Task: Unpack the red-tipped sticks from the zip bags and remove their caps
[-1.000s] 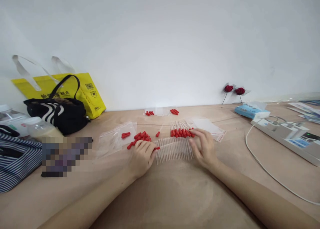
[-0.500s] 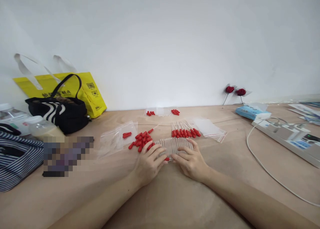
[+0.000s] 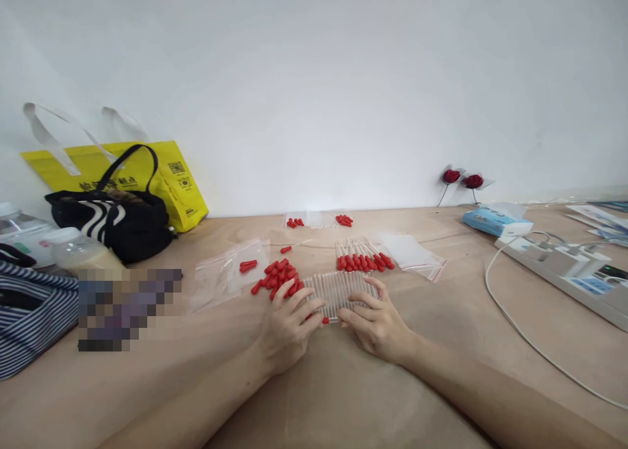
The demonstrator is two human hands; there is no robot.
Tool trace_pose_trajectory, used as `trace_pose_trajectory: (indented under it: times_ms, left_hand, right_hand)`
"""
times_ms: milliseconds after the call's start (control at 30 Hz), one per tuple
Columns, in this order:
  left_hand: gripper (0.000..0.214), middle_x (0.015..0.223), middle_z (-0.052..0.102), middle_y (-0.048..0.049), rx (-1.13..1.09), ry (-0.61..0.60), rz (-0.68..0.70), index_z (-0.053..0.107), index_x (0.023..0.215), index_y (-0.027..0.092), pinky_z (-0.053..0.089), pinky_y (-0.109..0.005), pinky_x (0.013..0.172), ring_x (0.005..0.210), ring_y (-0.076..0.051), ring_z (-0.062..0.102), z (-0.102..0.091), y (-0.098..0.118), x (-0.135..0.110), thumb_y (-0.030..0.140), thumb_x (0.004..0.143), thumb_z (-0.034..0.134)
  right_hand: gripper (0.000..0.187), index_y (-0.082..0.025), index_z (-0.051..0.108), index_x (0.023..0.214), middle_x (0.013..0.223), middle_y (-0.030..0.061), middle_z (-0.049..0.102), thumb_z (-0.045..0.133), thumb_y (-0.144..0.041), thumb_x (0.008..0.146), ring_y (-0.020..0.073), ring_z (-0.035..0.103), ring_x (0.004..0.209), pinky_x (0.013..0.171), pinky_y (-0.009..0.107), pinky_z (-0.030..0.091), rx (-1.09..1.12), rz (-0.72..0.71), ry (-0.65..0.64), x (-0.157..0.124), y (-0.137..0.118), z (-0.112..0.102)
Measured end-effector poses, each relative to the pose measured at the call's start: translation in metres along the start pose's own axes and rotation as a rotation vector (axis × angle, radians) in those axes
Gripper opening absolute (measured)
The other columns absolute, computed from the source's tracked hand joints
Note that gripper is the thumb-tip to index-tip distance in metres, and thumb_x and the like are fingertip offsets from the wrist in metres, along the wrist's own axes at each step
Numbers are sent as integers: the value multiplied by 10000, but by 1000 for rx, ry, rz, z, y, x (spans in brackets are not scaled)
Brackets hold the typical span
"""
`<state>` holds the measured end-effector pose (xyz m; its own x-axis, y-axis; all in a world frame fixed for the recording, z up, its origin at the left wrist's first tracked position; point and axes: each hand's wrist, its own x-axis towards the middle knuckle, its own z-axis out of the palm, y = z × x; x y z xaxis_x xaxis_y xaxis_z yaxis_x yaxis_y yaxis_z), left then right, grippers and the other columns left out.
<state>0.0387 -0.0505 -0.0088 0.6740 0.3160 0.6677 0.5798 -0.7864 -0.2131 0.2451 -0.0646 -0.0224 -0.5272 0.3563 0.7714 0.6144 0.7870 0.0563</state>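
Observation:
Clear glass dropper tubes [image 3: 331, 295] lie side by side in a row between my hands. At the row's near edge, a red rubber bulb [image 3: 325, 320] sits against a glass tube [image 3: 334, 319] lying crosswise. My left hand [image 3: 289, 324] is closed around that bulb, its fingers partly hiding it. My right hand [image 3: 375, 318] has its thumb and index finger closed at the tube's other end, other fingers curled over the row. A pile of red bulbs [image 3: 279, 275] lies beyond my left hand. Droppers with red bulbs fitted [image 3: 360, 262] lie behind the row.
Zip bags [image 3: 226, 272] lie left, more bags [image 3: 415, 256] right. A single dropper [image 3: 286, 249] lies behind the pile. Farther right are a tissue pack [image 3: 495, 221], a power strip [image 3: 579, 282] and its cable [image 3: 510, 321]. Bags, including a yellow one [image 3: 189, 200], stand left.
My left hand has moved slightly left and toward me, with the red bulb lower at the row's near edge. The single dropper behind the pile has shifted left and away. My right hand has barely moved.

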Motion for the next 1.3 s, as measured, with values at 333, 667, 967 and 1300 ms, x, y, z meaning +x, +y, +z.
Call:
trace_pose_trajectory:
  times_ms: [333,667,967,1300]
  left_hand:
    - [211,816,643,-16,4,52,-119,606,762,216,385,-373,811,825,-178,533,-8,-4,-3,127,808,420]
    - [322,869,589,-85,17,-210,-866,604,984,136,474,-314,715,790,-198,569,-20,-100,-19,210,765,380]
    - [340,953,657,-53,63,-382,-994,616,956,179,447,-288,794,894,-207,585,-22,-109,-9,402,768,443]
    - [300,934,672,-43,89,-676,-1021,644,887,231,444,-281,703,882,-235,601,33,-145,55,431,681,556]
  right_hand:
    - [207,-200,591,887,567,-18,547,389,-166,858,123,488,644,851,382,316,-28,93,7,-6,5,-5]
    - [425,-153,495,1167,810,72,514,354,-64,776,167,476,729,630,284,366,-69,470,-71,-19,25,14]
    - [446,-141,546,1070,956,128,528,334,6,706,216,497,868,640,301,361,-116,623,-123,-19,27,21]
    - [316,-151,558,1000,957,113,531,344,-66,783,208,500,874,658,312,367,-65,578,-184,-14,23,16]
